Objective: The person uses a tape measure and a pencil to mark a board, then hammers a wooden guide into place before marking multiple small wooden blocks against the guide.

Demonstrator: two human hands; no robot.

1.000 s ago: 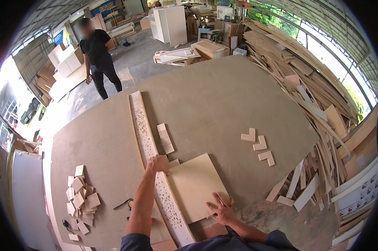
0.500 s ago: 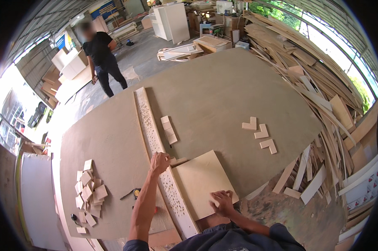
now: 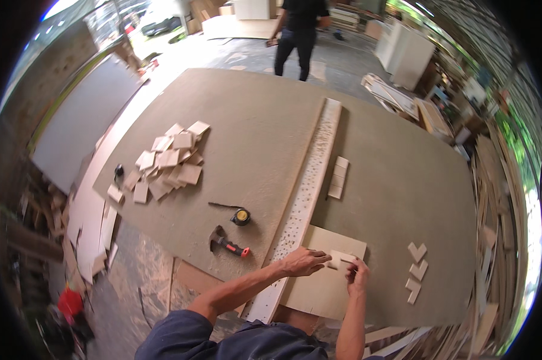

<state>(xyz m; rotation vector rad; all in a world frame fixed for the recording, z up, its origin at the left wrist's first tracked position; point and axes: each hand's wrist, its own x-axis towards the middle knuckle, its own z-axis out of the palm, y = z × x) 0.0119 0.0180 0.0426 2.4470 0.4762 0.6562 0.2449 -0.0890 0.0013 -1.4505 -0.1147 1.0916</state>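
Over a pale square board (image 3: 322,294), my left hand (image 3: 306,262) reaches in from the left, its fingers pressed together on a small wood piece (image 3: 334,262). My right hand (image 3: 357,273) pinches another small wood piece (image 3: 346,259) beside it, the two almost touching. How far the fingers wrap each piece is hard to make out. Along the board's left side runs a long white strip with many dark specks or holes (image 3: 310,174). Beyond the board lies a short row of joined wood tiles (image 3: 339,178). Several L-shaped wood pieces (image 3: 418,270) rest to the right.
A heap of square wood tiles (image 3: 178,157) covers the table's (image 3: 247,114) left part. Nearer me lie a tape measure (image 3: 241,216) and a hammer with a red-and-black handle (image 3: 228,243). Scrap wood (image 3: 487,240) borders the right side. A person (image 3: 298,36) stands past the far edge.
My view has turned left, bringing the hammer into sight. My left hand has come from the strip to over the board; my right hand has risen from the board's near edge to meet it.
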